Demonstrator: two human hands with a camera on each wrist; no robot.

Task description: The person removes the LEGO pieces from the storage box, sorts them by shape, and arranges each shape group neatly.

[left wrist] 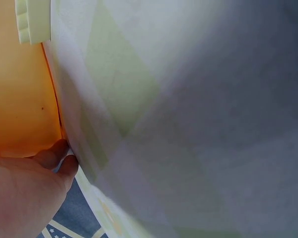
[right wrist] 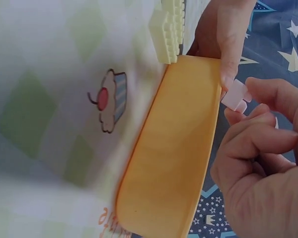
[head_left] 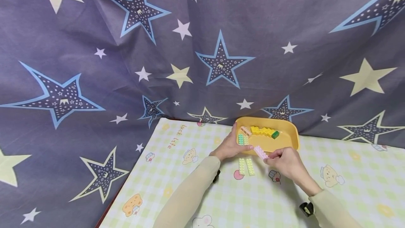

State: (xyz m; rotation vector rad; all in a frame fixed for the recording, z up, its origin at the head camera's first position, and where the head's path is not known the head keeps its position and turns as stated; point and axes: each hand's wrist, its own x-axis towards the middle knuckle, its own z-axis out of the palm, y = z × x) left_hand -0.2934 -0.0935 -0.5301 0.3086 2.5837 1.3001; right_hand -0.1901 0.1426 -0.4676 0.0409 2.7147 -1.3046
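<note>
Pink brick (head_left: 260, 152) shows between the hands (head_left: 232, 146) (head_left: 288, 163), its right end covered.

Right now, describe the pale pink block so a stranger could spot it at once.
On the checked tablecloth, find the yellow tray before the starry curtain. At the tray's near edge, the right hand pinches the pale pink block. Unlike the other blocks, lying in the tray or on the tablecloth, it is held.
</note>
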